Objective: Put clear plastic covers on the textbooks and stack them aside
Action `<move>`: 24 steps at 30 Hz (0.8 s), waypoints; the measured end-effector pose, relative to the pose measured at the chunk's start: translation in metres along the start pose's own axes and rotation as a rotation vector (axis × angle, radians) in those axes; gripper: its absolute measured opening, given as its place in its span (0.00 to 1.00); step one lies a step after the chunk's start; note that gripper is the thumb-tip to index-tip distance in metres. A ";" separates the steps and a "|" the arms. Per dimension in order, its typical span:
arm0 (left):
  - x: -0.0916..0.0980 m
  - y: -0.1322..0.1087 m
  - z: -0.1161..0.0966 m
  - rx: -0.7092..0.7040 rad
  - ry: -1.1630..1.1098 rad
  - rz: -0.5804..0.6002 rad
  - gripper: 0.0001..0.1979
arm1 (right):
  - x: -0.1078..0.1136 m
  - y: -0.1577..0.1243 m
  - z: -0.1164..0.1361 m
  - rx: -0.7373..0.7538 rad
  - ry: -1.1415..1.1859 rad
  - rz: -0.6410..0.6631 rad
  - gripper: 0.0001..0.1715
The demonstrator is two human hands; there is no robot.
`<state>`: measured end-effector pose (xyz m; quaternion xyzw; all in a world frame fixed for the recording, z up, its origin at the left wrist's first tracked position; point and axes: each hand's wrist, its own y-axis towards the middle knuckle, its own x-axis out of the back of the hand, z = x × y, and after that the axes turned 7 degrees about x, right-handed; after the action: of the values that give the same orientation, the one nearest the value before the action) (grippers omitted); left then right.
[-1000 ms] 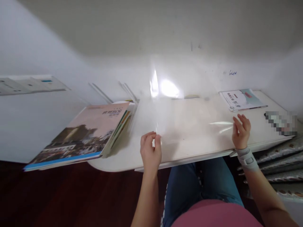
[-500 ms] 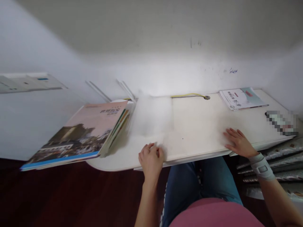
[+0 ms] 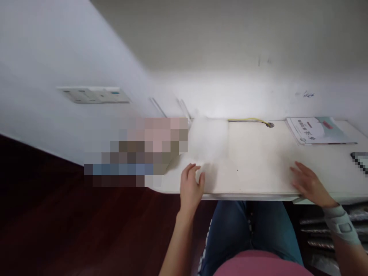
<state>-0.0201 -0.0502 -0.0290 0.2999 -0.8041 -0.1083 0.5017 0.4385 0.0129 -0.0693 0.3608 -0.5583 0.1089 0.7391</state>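
Observation:
A clear plastic sheet lies flat on the white desk; its left part looks milky and blurred. My left hand is at the sheet's near left corner, fingers curled and thumb pinching its edge. My right hand rests flat on the sheet's near right part, fingers stretched out, close to the desk's front edge. A grey brace wraps my right wrist.
A pixelated stack of books overhangs the desk's left end. A white and teal booklet lies at the back right. A yellow cable runs to a desk grommet. A socket panel sits on the left wall.
The sheet, held up off the desk by both hands a second ago, now lies flat. My right hand has gone from gripping to lying flat. The view has swung left.

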 end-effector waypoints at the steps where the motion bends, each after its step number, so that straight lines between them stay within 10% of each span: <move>1: 0.011 0.010 0.003 -0.006 0.022 -0.043 0.15 | 0.001 -0.001 -0.008 -0.021 0.006 -0.066 0.29; 5: 0.050 0.060 0.029 0.092 0.298 -0.093 0.20 | -0.005 -0.006 -0.038 -0.113 -0.029 -0.136 0.29; 10: 0.054 0.099 0.059 0.260 0.614 0.187 0.24 | -0.023 -0.013 -0.043 -0.170 -0.187 0.025 0.29; 24: 0.069 0.112 0.027 0.313 0.731 0.465 0.20 | -0.028 -0.017 -0.043 -0.153 -0.252 0.015 0.30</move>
<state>-0.1072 -0.0053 0.0628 0.2022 -0.6269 0.2430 0.7121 0.4706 0.0362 -0.1061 0.3100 -0.6559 0.0252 0.6878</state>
